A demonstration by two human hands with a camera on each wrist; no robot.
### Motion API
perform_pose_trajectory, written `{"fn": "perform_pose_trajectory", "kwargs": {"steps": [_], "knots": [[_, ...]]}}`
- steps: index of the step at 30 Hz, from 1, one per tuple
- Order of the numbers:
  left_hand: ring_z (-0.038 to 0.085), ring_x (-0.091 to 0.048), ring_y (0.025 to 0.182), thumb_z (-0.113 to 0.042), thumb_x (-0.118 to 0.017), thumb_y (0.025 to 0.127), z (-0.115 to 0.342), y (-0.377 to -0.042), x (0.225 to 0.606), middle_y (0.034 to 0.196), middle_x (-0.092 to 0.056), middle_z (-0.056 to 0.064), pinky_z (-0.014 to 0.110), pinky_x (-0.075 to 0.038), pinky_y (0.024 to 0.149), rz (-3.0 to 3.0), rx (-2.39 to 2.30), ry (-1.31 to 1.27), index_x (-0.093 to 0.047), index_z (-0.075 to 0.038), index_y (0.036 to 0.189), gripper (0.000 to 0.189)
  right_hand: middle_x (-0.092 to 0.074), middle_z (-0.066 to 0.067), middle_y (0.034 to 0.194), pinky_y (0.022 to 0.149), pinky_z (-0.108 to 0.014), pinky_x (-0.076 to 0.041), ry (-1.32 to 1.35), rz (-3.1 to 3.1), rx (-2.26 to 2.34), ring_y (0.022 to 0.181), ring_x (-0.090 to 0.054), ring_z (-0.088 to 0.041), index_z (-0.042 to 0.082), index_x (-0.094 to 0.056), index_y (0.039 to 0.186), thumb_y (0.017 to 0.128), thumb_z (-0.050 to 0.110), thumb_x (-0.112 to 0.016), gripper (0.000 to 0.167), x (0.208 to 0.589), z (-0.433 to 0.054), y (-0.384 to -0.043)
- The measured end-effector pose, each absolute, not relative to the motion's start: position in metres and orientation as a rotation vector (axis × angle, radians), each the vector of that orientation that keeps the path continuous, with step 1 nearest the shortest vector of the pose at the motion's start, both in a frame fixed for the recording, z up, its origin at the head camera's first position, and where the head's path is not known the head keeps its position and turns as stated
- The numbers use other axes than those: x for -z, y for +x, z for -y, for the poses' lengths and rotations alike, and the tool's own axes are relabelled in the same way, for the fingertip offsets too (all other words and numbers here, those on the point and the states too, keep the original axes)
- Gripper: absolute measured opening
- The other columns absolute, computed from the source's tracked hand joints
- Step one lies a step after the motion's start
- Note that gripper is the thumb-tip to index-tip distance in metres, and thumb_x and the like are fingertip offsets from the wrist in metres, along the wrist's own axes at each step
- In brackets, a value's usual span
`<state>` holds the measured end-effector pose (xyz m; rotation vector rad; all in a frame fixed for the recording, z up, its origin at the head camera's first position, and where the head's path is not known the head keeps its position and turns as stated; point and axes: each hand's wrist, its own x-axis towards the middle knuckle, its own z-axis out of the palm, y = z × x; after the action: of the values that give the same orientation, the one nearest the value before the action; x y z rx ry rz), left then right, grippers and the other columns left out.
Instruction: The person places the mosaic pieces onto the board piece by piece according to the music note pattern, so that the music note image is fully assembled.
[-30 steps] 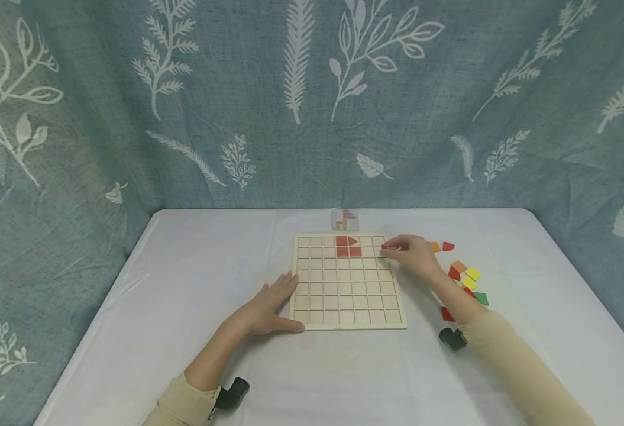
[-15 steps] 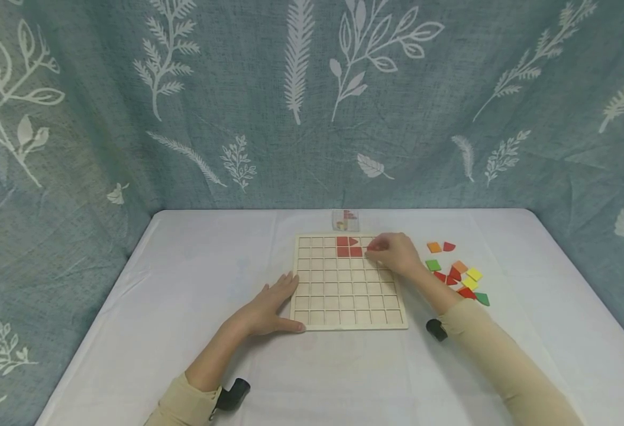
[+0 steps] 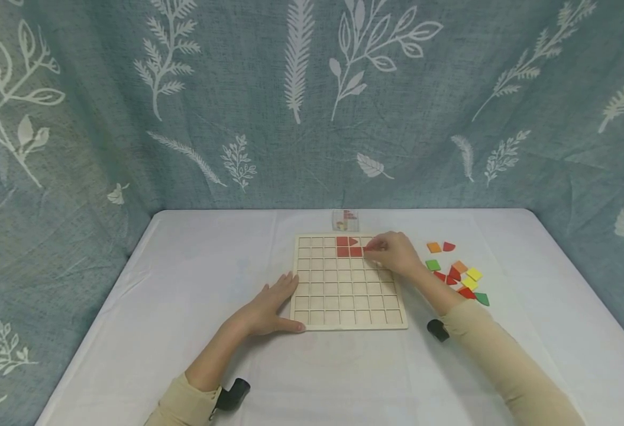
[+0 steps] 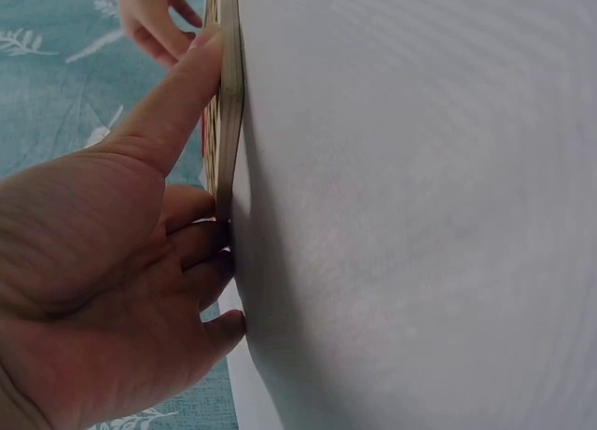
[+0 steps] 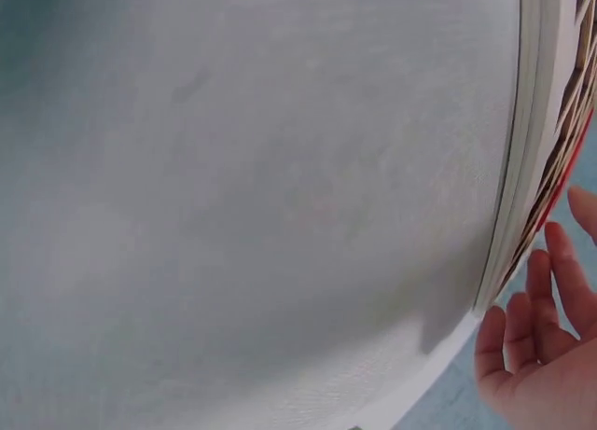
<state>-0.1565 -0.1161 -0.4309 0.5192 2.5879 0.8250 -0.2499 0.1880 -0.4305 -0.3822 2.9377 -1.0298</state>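
A wooden grid board (image 3: pixel 345 290) lies on the table. On it, red squares (image 3: pixel 342 252) and a red triangle (image 3: pixel 352 241) sit in the two far rows. My right hand (image 3: pixel 394 253) pinches a small red piece (image 3: pixel 366 249) over the second row, right beside the red squares. Its fingers mostly cover the piece, so its shape is hidden. My left hand (image 3: pixel 266 309) rests at the board's near left corner, fingers along the left side and thumb at the front edge. In the left wrist view the left thumb (image 4: pixel 173 104) lies against the board's rim (image 4: pixel 230 104).
Loose pieces lie right of the board, among them an orange piece (image 3: pixel 435 247), a red piece (image 3: pixel 449 246), a green piece (image 3: pixel 433 265) and a yellow piece (image 3: pixel 474 274). A small picture card (image 3: pixel 345 220) sits behind the board. A leaf-patterned curtain (image 3: pixel 269 148) hangs beyond the table.
My right hand has moved left with the red piece, from the board's right edge to beside the red squares, and has stayed nearly still lately. The left hand has not moved.
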Motion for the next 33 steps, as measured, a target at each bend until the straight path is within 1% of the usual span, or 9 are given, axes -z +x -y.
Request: {"fn": "perform_pose_trajectory", "kwargs": {"steps": [8,18,21,27,30,33], "knots": [[0.029,-0.007,0.149,-0.040,-0.081,0.074,0.116,-0.156,0.432,0.160,-0.015,0.018,0.048,-0.003,0.120,-2.581,-0.828,0.515,-0.024,0.002,0.152,0.106,-0.070,-0.014,0.103,0.084,-0.046,-0.052,-0.352,-2.924,1.018,0.095,-0.061,-0.029,0.002,-0.074,0.103,0.089,0.017,-0.070,0.021,0.432,-0.190,-0.247],[0.029,-0.007,0.149,-0.041,-0.081,0.075,0.118,-0.157,0.432,0.160,-0.015,0.018,0.048,-0.003,0.120,-2.583,-0.822,0.529,-0.024,0.002,0.153,0.106,-0.071,-0.014,0.102,0.085,-0.047,-0.051,-0.389,-2.935,1.046,0.097,-0.062,-0.031,0.002,-0.074,0.104,0.090,0.014,-0.069,0.019,0.433,-0.190,-0.245],[0.029,-0.007,0.149,-0.041,-0.081,0.074,0.118,-0.156,0.432,0.160,-0.015,0.017,0.048,-0.003,0.120,-2.585,-0.818,0.532,-0.023,0.001,0.153,0.106,-0.070,-0.014,0.108,0.086,-0.046,-0.052,-0.363,-2.929,1.073,0.100,-0.062,-0.030,0.002,-0.073,0.107,0.092,0.016,-0.067,0.021,0.432,-0.192,-0.244],[0.027,-0.007,0.149,-0.042,-0.081,0.073,0.117,-0.156,0.434,0.160,-0.015,0.016,0.047,-0.003,0.120,-2.592,-0.806,0.518,-0.024,0.000,0.153,0.106,-0.066,-0.012,0.119,0.081,-0.043,-0.051,-0.167,-2.883,1.151,0.102,-0.059,-0.029,0.008,-0.071,0.114,0.097,0.027,-0.061,0.027,0.427,-0.206,-0.236],[0.027,-0.008,0.149,-0.042,-0.081,0.073,0.117,-0.157,0.435,0.160,-0.016,0.016,0.047,-0.003,0.120,-2.595,-0.811,0.510,-0.025,0.000,0.153,0.106,-0.064,-0.010,0.122,0.085,-0.043,-0.049,-0.085,-2.857,1.175,0.108,-0.056,-0.028,0.011,-0.069,0.119,0.099,0.032,-0.058,0.031,0.426,-0.217,-0.234],[0.026,-0.007,0.149,-0.042,-0.081,0.073,0.117,-0.158,0.436,0.161,-0.015,0.014,0.046,-0.003,0.120,-2.596,-0.813,0.502,-0.025,-0.001,0.153,0.107,-0.062,-0.011,0.127,0.092,-0.047,-0.048,-0.025,-2.844,1.195,0.116,-0.053,-0.031,0.011,-0.068,0.123,0.099,0.036,-0.056,0.036,0.426,-0.231,-0.232]]}}
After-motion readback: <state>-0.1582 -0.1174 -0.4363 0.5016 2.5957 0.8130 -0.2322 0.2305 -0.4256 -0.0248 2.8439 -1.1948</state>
